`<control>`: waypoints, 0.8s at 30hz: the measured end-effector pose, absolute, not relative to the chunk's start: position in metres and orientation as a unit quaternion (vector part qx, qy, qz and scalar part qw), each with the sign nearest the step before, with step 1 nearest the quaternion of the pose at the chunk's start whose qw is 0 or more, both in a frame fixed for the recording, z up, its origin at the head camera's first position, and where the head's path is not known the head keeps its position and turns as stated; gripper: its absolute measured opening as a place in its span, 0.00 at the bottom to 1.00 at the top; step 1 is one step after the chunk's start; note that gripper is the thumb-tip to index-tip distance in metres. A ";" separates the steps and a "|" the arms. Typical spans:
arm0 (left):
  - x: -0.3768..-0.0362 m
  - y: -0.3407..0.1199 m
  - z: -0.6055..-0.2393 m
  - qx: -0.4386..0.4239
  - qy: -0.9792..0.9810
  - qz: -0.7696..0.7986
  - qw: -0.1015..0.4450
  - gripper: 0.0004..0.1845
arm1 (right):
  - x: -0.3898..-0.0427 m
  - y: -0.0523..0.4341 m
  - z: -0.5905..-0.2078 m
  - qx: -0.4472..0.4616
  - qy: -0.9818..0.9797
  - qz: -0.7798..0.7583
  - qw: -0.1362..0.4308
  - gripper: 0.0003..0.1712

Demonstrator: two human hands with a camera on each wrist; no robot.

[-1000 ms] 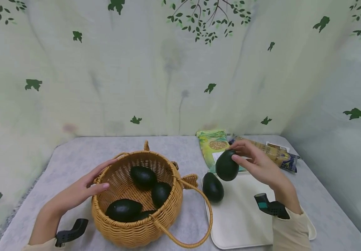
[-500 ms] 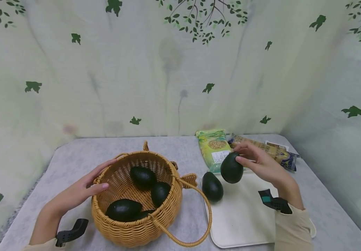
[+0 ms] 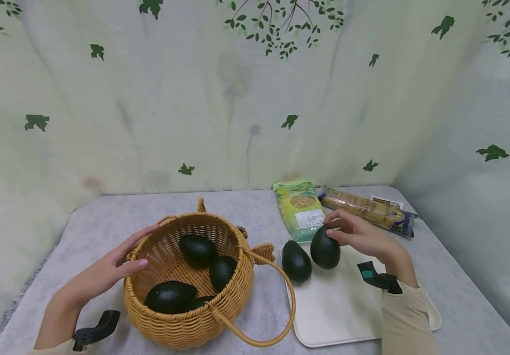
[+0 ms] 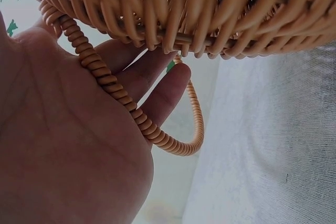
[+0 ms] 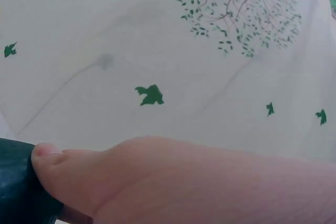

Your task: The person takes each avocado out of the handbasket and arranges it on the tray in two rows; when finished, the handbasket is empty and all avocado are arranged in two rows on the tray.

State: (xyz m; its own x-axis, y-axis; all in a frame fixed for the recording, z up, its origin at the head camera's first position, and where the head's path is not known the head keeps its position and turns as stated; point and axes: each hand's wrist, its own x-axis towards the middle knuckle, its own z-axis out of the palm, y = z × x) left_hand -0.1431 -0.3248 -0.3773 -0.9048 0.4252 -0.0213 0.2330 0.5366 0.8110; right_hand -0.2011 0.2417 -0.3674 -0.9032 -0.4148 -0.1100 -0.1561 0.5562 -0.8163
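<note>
My right hand [image 3: 356,235] grips an avocado [image 3: 325,248] upright over the tray's [image 3: 339,305] far-left corner.
Its long axis stands near vertical, just beside a second avocado [image 3: 296,261]; my left hand [image 3: 104,272], fingers straight, steadies the basket [image 3: 184,323] rim.

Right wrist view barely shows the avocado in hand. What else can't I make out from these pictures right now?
- Held avocado: whether it rests on the tray yet; the right wrist view shows only a sliver beside the thumb.
- Fourth avocado in the basket: the rim and another fruit hide most of it in the head view.
- Snack packets: print too small to read.
- Left hand: fingers partly behind the wicker.
</note>
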 end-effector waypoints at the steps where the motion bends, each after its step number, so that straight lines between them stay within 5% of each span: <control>1: -0.144 -0.325 -0.379 0.189 0.868 0.446 0.112 0.36 | -0.202 0.242 -0.369 -0.161 0.871 -0.438 0.152 0.21; 16: -0.146 -0.330 -0.383 0.203 0.872 0.434 0.101 0.36 | -0.211 0.236 -0.383 -0.135 0.857 -0.440 0.230 0.20; 24: -0.148 -0.330 -0.385 0.199 0.872 0.436 0.105 0.37 | -0.212 0.241 -0.386 -0.147 0.864 -0.421 0.232 0.28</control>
